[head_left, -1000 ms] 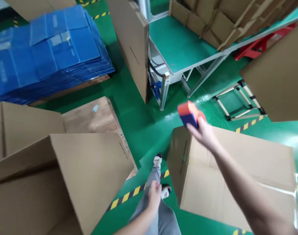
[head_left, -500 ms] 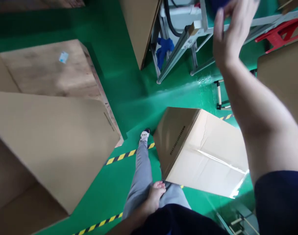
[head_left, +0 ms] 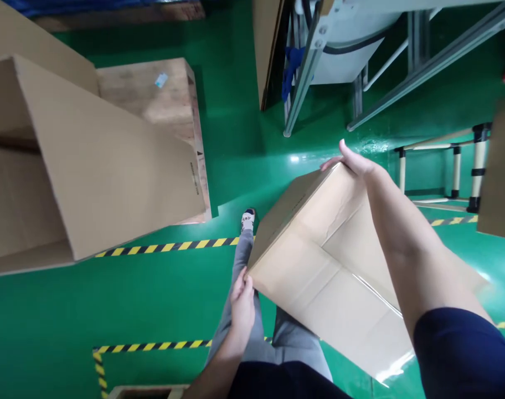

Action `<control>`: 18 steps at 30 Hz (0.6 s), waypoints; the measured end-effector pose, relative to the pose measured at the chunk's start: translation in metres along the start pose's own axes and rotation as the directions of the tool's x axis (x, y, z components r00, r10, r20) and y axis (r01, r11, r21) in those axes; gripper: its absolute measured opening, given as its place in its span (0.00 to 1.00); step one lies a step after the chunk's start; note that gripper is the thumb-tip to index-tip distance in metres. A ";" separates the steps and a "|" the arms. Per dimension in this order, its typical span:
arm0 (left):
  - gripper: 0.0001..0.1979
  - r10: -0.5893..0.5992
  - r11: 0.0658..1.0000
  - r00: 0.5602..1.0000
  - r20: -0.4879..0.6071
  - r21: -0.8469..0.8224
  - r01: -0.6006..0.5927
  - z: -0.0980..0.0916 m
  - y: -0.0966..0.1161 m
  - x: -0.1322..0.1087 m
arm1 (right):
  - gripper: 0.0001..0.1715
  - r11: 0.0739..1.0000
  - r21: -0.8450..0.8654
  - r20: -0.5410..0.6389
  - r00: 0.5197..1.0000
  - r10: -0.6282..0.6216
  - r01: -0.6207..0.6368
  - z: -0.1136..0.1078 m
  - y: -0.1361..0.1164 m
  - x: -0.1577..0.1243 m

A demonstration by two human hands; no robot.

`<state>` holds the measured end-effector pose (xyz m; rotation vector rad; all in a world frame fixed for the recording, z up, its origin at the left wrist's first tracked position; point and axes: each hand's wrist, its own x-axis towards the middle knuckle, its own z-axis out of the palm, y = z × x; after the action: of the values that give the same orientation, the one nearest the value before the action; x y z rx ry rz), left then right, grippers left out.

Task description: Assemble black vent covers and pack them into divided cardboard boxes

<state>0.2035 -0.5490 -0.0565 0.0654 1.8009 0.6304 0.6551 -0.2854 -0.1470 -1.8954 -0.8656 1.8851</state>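
A cardboard box [head_left: 294, 260] is tilted in front of my legs, its taped flaps facing up toward me and a strip of clear tape shining along the seam. My left hand [head_left: 243, 302] grips its near left corner, fingers closed around the edge. At the far corner, my right hand [head_left: 352, 160] clasps the box with the thumb raised and the other fingers over the edge, partly hidden behind it. To the left, a large open carton [head_left: 123, 177] lies on its side with its mouth toward the left.
A wooden pallet [head_left: 144, 91] is under the carton. A metal-framed workbench [head_left: 319, 61] stands ahead, and a tube-frame rack [head_left: 439, 147] is at right beside another cardboard piece [head_left: 499, 172]. Yellow-black tape [head_left: 186, 245] marks the green floor. My foot [head_left: 248, 219] is beside the box.
My right hand has come down from above the workbench onto the box's far corner. My left hand has taken hold of the near corner. The box has tilted and its flaps have spread.
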 end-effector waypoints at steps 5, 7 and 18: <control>0.25 0.110 0.985 0.994 -0.024 -0.133 -0.112 0.027 -0.005 0.008 | 0.17 0.987 -0.094 -0.022 0.991 -0.129 0.127 -0.016 -0.007 -0.044; 0.25 0.145 0.973 0.988 -0.045 -0.175 -0.151 0.040 -0.003 0.011 | 0.16 0.989 -0.086 -0.049 0.991 -0.127 0.123 -0.018 -0.008 -0.053; 0.09 0.129 0.946 0.970 -0.207 -0.267 -0.183 0.065 -0.012 0.034 | 0.33 0.931 -0.364 -0.267 0.957 -0.111 0.007 -0.014 0.002 -0.035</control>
<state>0.2546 -0.5222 -0.1038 -0.0482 1.8785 1.0350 0.6711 -0.3058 -0.1200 -2.2504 -1.2187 1.4397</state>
